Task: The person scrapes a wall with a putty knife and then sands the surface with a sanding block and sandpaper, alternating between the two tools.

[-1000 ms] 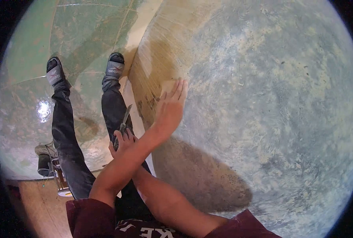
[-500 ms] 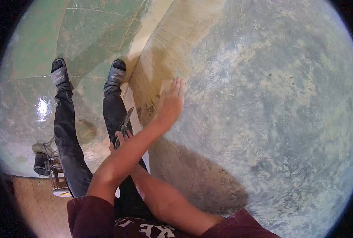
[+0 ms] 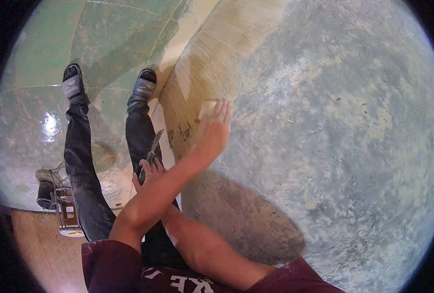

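My left hand (image 3: 216, 128) reaches across to the right and presses a flat, pale yellowish piece (image 3: 207, 109) against a tan, streaked strip (image 3: 197, 68) of the wall. Its fingers are together over the piece, whose kind I cannot make out. Beneath that forearm, near my right thigh, my right hand (image 3: 151, 172) is wrapped around the dark handle of a scraper (image 3: 157, 140). The scraper's thin grey blade points up, away from me. Blotchy grey and pale coating covers the broad wall surface (image 3: 334, 146) to the right.
My legs stretch over a green tiled floor (image 3: 36, 58), with slide sandals (image 3: 144, 85) on the feet. At the lower left stand a dark cup-shaped container (image 3: 46, 193) and a metal-framed object (image 3: 69, 212), partly behind my leg. A pale strip (image 3: 185, 36) edges the wall's base.
My left hand has shifted slightly right along the wall with the pale piece, which now shows more. My right hand keeps its hold on the scraper; the view has moved a little.
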`<state>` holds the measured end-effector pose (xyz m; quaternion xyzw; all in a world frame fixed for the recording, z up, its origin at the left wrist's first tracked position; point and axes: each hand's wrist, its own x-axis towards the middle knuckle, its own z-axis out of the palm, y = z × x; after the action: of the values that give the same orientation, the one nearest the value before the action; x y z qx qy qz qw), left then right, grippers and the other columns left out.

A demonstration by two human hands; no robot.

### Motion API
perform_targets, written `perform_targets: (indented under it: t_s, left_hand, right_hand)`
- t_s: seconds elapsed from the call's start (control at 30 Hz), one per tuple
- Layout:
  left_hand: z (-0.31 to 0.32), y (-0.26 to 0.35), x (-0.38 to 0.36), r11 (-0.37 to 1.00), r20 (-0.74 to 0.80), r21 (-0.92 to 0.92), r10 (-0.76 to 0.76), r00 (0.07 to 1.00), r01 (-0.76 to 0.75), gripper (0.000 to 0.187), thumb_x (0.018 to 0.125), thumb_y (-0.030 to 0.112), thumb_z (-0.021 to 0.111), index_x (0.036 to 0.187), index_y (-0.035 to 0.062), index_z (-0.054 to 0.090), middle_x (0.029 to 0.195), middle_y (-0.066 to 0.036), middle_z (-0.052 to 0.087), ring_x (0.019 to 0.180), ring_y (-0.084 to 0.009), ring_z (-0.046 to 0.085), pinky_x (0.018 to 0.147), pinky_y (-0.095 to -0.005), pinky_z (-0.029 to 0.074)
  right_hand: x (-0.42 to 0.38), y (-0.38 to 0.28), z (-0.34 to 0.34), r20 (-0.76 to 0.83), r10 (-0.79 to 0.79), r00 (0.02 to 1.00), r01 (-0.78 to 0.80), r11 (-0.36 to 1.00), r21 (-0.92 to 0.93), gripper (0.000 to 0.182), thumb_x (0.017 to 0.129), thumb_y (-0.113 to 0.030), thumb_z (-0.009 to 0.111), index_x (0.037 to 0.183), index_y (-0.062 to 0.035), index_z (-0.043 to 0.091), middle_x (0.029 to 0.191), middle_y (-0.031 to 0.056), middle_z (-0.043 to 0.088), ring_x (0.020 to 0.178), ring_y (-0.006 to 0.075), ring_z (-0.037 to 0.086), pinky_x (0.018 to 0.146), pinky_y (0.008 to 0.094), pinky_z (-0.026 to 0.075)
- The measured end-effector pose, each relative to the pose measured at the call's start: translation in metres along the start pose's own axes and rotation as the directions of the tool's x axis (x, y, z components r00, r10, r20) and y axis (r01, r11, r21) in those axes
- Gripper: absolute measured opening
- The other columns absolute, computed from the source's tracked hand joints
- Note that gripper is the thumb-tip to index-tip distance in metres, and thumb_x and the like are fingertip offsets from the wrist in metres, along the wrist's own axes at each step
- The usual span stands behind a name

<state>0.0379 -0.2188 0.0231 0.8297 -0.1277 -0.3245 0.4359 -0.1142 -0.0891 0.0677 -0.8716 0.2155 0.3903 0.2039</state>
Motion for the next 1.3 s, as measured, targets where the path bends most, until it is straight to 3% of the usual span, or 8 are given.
perform_targets:
  t_s: [0.07, 0.6, 0.8, 0.9, 1.07, 1.13, 1.2, 1.3]
  left_hand:
    - [-0.019, 0.016, -0.028, 0.995, 0.137, -0.099, 0.033, 0.99, -0.019, 0.059, 0.088, 0.002, 0.048, 0.146, -0.0053, 0.038, 0.153, -0.022, 0.04, 0.144, -0.0319, 0.037, 0.111, -0.0501, 0.038]
    - [0.003, -0.004, -0.006, 0.999, 0.1, -0.036, 0.021, 0.995, -0.018, 0.062, 0.085, 0.002, 0.048, 0.145, -0.0075, 0.037, 0.155, -0.023, 0.036, 0.143, -0.0348, 0.037, 0.114, -0.0515, 0.033]
    - [-0.008, 0.007, -0.017, 0.987, 0.12, 0.144, 0.057, 0.991, -0.074, 0.053, 0.09, 0.007, 0.047, 0.141, -0.0095, 0.045, 0.145, -0.021, 0.051, 0.141, -0.0298, 0.042, 0.112, -0.0531, 0.034]
    - [-0.008, 0.012, -0.03, 0.997, 0.074, -0.061, 0.04, 0.996, -0.035, 0.054, 0.09, 0.008, 0.047, 0.141, -0.0091, 0.045, 0.145, -0.021, 0.051, 0.141, -0.0299, 0.042, 0.11, -0.0539, 0.036]
    - [0.003, -0.008, 0.016, 0.978, 0.12, 0.198, 0.036, 0.992, -0.059, 0.056, 0.089, 0.008, 0.047, 0.143, -0.0098, 0.042, 0.147, -0.021, 0.049, 0.142, -0.0298, 0.041, 0.111, -0.0516, 0.037]
    - [0.008, -0.001, -0.004, 0.988, 0.096, 0.147, 0.033, 0.995, -0.047, 0.057, 0.09, 0.008, 0.047, 0.143, -0.0097, 0.042, 0.148, -0.021, 0.048, 0.143, -0.0297, 0.04, 0.111, -0.0505, 0.037]
    - [0.005, 0.004, -0.02, 0.993, 0.067, 0.112, 0.033, 0.997, -0.041, 0.057, 0.09, 0.008, 0.047, 0.144, -0.0096, 0.041, 0.149, -0.021, 0.047, 0.143, -0.0296, 0.04, 0.112, -0.0495, 0.036]
    - [0.006, 0.009, -0.022, 1.0, 0.062, -0.009, 0.001, 0.998, 0.0, 0.058, 0.09, 0.008, 0.047, 0.144, -0.0091, 0.04, 0.149, -0.021, 0.047, 0.142, -0.0307, 0.041, 0.112, -0.0486, 0.036]
  right_hand:
    - [0.0, -0.001, -0.001, 0.045, 0.016, 0.999, -0.016, 1.0, -0.016, 0.045, 0.084, -0.036, 0.068, 0.121, -0.0141, 0.055, 0.124, 0.0209, 0.063, 0.131, 0.0414, 0.046, 0.105, 0.0543, 0.035]
    - [-0.011, 0.006, 0.011, -0.025, 0.029, 0.999, -0.027, 0.998, 0.055, 0.048, 0.084, -0.035, 0.068, 0.124, -0.0118, 0.054, 0.125, 0.0257, 0.061, 0.129, 0.0478, 0.045, 0.107, 0.0592, 0.032]
    - [-0.01, 0.004, 0.01, -0.007, 0.039, 0.999, -0.039, 0.999, 0.022, 0.047, 0.084, -0.036, 0.068, 0.123, -0.0143, 0.055, 0.126, 0.022, 0.061, 0.132, 0.0452, 0.044, 0.106, 0.0587, 0.033]
    - [-0.009, 0.004, 0.009, 0.036, 0.044, 0.998, -0.044, 0.999, -0.017, 0.047, 0.084, -0.036, 0.068, 0.123, -0.0142, 0.055, 0.128, 0.0215, 0.061, 0.133, 0.0444, 0.044, 0.106, 0.0572, 0.033]
    - [-0.025, 0.014, 0.033, -0.143, -0.032, 0.989, 0.041, 0.997, 0.061, 0.051, 0.084, -0.038, 0.069, 0.124, -0.0103, 0.055, 0.13, 0.0247, 0.059, 0.132, 0.0465, 0.043, 0.109, 0.0573, 0.03]
    - [-0.027, 0.016, 0.032, -0.167, -0.053, 0.984, 0.065, 0.996, 0.066, 0.052, 0.084, -0.038, 0.068, 0.125, -0.0088, 0.056, 0.131, 0.0254, 0.058, 0.132, 0.0469, 0.043, 0.111, 0.0571, 0.029]
    - [-0.013, 0.013, 0.017, 0.104, 0.03, 0.994, -0.027, 0.999, -0.038, 0.054, 0.086, -0.039, 0.067, 0.129, -0.0087, 0.056, 0.132, 0.0251, 0.058, 0.134, 0.0456, 0.041, 0.113, 0.0549, 0.028]
    - [-0.02, 0.008, 0.005, -0.003, -0.018, 1.0, 0.018, 1.0, -0.006, 0.056, 0.09, -0.037, 0.062, 0.136, -0.0062, 0.052, 0.137, 0.026, 0.054, 0.137, 0.0431, 0.039, 0.115, 0.0537, 0.026]
